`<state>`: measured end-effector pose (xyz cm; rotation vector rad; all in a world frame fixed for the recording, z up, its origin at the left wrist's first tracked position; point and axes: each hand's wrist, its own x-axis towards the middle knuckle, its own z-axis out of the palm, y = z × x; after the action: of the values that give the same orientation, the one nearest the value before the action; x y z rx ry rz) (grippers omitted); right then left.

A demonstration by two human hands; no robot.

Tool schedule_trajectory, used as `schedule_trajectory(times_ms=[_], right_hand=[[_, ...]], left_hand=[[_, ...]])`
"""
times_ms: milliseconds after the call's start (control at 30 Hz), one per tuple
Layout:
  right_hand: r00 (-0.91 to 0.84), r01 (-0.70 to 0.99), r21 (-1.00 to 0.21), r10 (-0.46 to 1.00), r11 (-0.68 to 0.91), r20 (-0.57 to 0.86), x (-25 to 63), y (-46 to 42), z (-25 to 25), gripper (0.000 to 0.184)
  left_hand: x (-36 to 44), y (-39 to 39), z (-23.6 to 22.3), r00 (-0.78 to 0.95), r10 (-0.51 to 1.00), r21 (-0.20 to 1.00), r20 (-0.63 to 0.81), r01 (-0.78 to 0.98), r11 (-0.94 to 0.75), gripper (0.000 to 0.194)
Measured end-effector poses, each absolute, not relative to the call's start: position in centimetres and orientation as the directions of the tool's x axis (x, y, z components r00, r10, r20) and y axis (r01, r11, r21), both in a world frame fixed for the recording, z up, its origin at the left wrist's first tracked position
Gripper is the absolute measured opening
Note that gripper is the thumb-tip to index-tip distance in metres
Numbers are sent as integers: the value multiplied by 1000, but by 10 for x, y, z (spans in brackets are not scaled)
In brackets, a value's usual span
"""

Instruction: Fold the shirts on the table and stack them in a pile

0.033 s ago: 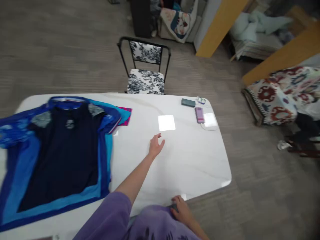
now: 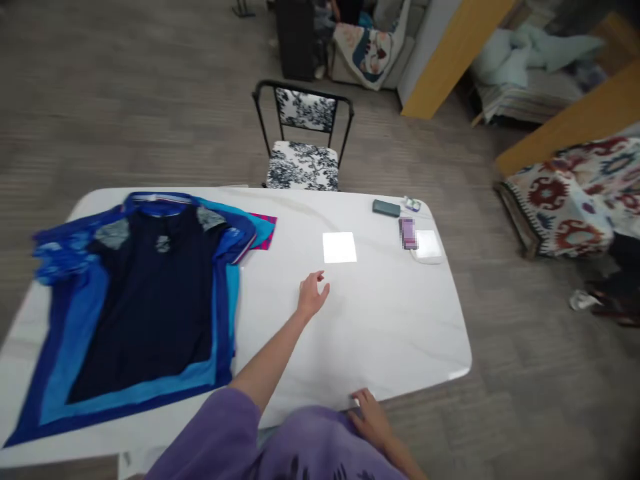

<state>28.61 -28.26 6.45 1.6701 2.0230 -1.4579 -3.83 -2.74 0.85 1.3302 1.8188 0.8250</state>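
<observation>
My left hand (image 2: 313,295) hovers over or rests lightly on the white table (image 2: 390,320), its thumb and fingers apart with nothing between them. At the table's front edge, close to my purple shirt, is my right hand (image 2: 371,419), with its fingers loosely bent and apart and no object visible in it. Left of my left hand lies a spread stack of short-sleeved shirts. On top is a dark navy T-shirt (image 2: 150,307) with grey shoulder patches, over blue shirts (image 2: 50,400). A pink patterned piece of cloth (image 2: 265,243) sticks out from beneath their right side.
Toward the table's far right corner lie a dark case (image 2: 386,208), a purple phone-like item (image 2: 408,233) and a small packet (image 2: 412,204). A patterned chair (image 2: 304,163) stands behind the table. Farther right are yellow posts (image 2: 440,73) and furniture under a patterned cover (image 2: 560,200).
The view has swung slightly left, so the table and shirts appear farther right. My left hand has shifted a little left relative to the table. The shirts keep their arrangement.
</observation>
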Motion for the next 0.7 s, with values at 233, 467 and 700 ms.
schedule_trajectory(times_ms=[233,467,700], right_hand=[[-435,771,-629,635,-104,-639,112,-176,120,20],[-587,702,-703,649,110,-484,-167,-48,99,17],[-545,717,-670,756,195,-363,-349,52,51,15]], left_hand=[[-302,-281,51,-667,712,623,-218,467,628,44],[-383,-407,44,-735,614,563,-289,389,730,35],[-392,-391,7,-606,746,594,-275,503,628,32]])
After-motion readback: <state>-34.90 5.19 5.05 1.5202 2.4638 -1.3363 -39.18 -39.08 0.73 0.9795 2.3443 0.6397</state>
